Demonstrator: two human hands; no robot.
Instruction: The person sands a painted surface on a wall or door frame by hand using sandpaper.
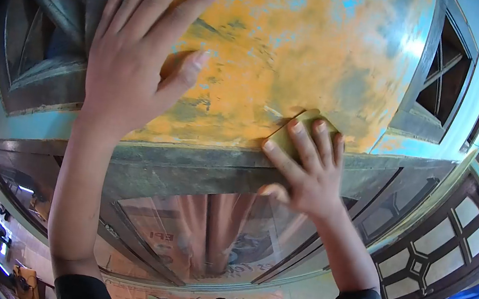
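My left hand lies flat with fingers spread on a wall whose blue paint is worn down to patchy orange. My right hand presses a small square of sandpaper against the same wall, just above a grey-green ledge. The fingers lie over the sheet and hide most of it. Both forearms reach up from dark sleeves at the bottom of the view.
Below the ledge is a door frame with a glass pane and a pinkish curtain behind it. A vent opening sits in the wall to the right, another to the left. A panelled window is at lower right.
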